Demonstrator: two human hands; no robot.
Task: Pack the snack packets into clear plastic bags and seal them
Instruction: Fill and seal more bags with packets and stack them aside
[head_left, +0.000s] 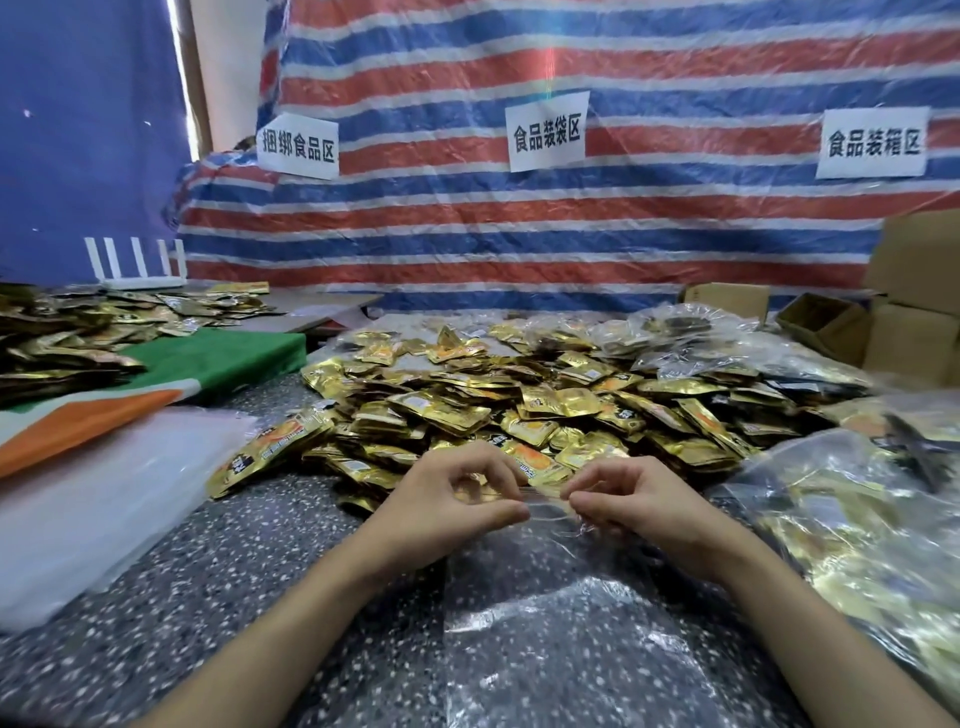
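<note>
A clear plastic bag lies flat on the speckled table in front of me, its mouth facing the pile. My left hand pinches the bag's top edge at the left, and my right hand pinches the same edge at the right. The bag looks empty. Just beyond my fingers spreads a big heap of gold snack packets.
A stack of clear bags lies at the left on an orange and green cloth. Filled bags of packets pile up at the right. More gold packets sit far left. Cardboard boxes stand at the back right before a striped tarp.
</note>
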